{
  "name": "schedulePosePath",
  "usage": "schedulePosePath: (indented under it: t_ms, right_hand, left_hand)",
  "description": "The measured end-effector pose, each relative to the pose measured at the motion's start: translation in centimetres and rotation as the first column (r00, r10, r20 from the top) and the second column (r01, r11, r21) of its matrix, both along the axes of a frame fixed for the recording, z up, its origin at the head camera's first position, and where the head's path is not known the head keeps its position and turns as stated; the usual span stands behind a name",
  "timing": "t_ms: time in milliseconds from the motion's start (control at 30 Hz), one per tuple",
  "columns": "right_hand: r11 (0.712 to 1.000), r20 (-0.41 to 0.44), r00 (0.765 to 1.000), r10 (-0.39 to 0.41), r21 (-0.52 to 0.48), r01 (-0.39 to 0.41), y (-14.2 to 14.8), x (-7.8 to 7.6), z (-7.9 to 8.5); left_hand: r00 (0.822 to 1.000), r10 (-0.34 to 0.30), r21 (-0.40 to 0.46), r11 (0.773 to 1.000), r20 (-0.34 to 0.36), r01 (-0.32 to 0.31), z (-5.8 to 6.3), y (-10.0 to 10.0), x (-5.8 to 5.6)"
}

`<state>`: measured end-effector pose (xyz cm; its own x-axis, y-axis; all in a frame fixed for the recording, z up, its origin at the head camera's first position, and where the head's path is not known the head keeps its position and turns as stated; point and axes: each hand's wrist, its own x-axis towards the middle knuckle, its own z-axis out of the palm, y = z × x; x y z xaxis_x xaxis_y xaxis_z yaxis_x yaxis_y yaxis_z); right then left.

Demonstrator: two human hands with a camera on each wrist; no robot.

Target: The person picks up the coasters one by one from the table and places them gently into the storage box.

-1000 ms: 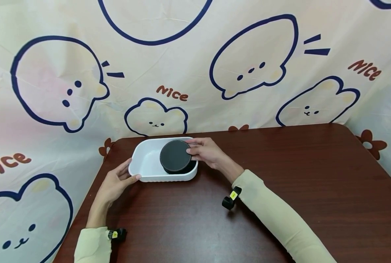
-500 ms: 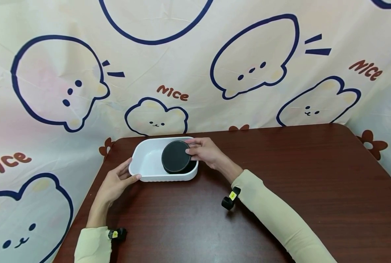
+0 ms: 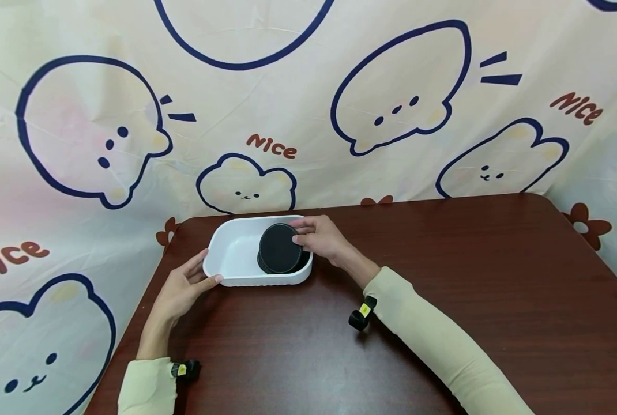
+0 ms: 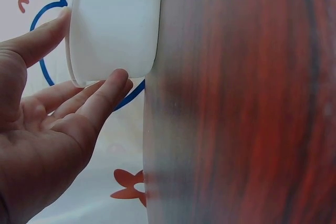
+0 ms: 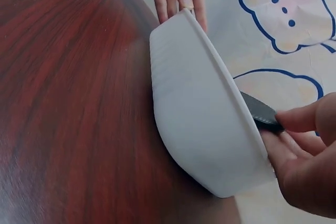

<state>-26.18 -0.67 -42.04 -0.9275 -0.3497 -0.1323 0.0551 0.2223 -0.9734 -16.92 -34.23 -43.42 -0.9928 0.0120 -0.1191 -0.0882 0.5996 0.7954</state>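
Note:
A white oblong tray [image 3: 236,253] with rounded corners and a ribbed outer wall stands near the table's back left. My left hand [image 3: 180,290] holds its left end, thumb at the near corner and fingers along the side; the left wrist view shows this hand [image 4: 58,114] around the tray's end [image 4: 115,30]. Over the tray's right half, my right hand [image 3: 323,239] pinches the edge of a round black coaster [image 3: 279,248] with a stitched rim, slightly tilted. More black shows beneath it, partly hidden. In the right wrist view, the coaster [image 5: 260,111] peeks over the tray's wall.
The dark wooden table [image 3: 417,323] extends to the right and in front of the tray. Behind it hangs a cream cloth [image 3: 308,104] with blue-outlined cartoon bears. Each sleeve carries a small black wrist camera [image 3: 186,369].
The coaster has slid slightly right within the tray, uncovering more black at its lower left. My right hand has shifted a little left. The left hand and tray stay put.

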Motion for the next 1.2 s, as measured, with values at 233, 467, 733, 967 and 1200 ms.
schedulePosePath:
  t_ms: [233,467,733,967,1200]
  right_hand:
    - [0.948,-0.336,0.942,0.013,0.303,0.095,1.0,0.7,0.7]
    - [0.953,-0.366,0.931,-0.012,0.276,0.121,3.7,1.5,0.9]
    - [0.942,-0.350,0.936,-0.032,0.302,0.145,7.6,2.6,0.3]
    - [0.911,-0.390,0.921,-0.023,0.372,0.180,11.4,3.5,-0.7]
    - [0.878,-0.392,0.920,-0.011,0.436,0.196,15.2,4.3,-1.4]
  left_hand:
    - [1.000,-0.007,0.008,1.000,-0.001,0.007,-0.3,0.2,-0.1]
    - [1.000,-0.019,0.001,1.000,-0.018,0.019,-0.6,0.5,-0.4]
    - [1.000,-0.026,-0.014,1.000,-0.011,0.026,-0.5,0.6,-0.5]
    - [0.999,-0.045,-0.035,0.998,-0.005,0.045,-0.5,0.8,-0.4]
    - [0.998,-0.063,-0.110,0.992,0.007,0.063,0.5,0.9,-0.3]
